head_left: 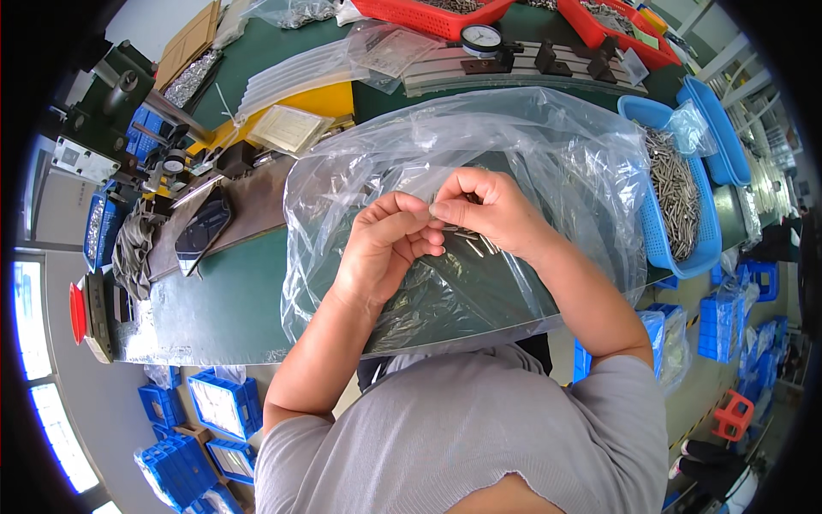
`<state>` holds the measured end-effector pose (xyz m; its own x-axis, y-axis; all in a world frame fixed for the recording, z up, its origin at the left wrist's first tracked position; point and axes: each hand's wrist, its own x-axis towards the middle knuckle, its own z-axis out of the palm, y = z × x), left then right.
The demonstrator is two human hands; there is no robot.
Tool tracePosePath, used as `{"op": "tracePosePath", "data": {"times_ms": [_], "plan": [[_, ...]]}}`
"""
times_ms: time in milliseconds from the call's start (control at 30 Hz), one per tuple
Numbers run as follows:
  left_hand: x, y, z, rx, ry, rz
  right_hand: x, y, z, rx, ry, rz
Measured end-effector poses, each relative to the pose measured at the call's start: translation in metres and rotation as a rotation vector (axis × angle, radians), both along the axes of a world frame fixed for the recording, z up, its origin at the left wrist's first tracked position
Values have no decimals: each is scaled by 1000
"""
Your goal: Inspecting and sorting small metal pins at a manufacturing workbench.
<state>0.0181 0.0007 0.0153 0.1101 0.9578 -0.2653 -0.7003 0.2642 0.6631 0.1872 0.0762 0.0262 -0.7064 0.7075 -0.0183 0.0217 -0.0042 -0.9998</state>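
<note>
My left hand [387, 242] and my right hand [490, 211] meet above a large clear plastic bag [342, 184] spread over the green table [231, 313]. Both are closed in a pinch, thumbs against forefingers, their tips touching or nearly so. Whatever sits between the fingertips is too small and covered to make out. Several small metal pins [481, 247] lie on the plastic just beneath my hands, partly hidden by them.
Right of the bag, a blue basket [707, 224] holds many metal pins [673, 193]. At the back stand red baskets [402, 12] and a dial gauge [481, 39] on a metal rail [428, 79]. Dark sunglasses-like black object [205, 224] and a machine stand [128, 83] occupy the left.
</note>
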Motion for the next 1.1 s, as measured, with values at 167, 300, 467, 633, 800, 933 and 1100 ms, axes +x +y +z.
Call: {"op": "tracePosePath", "data": {"times_ms": [167, 300, 467, 633, 800, 933, 1100], "plan": [[-2, 1, 2, 35, 8, 38, 11, 9, 11, -39, -28, -74], [-7, 0, 6, 29, -19, 118, 22, 22, 9, -614, 351, -14], [-7, 1, 4, 20, -15, 116, 14, 22, -9, -77, -116, -67], [-9, 1, 4, 24, -15, 93, 2, 10, -17, 826, -491, -198], [-9, 1, 4, 26, -37, 101, 3, 10, -15, 862, -557, -161], [-8, 2, 3, 23, -22, 92, 9, 14, -13, 875, -553, -132], [-9, 2, 0, 19, -16, 58, 14, 16, -11, 876, -572, -116]]}}
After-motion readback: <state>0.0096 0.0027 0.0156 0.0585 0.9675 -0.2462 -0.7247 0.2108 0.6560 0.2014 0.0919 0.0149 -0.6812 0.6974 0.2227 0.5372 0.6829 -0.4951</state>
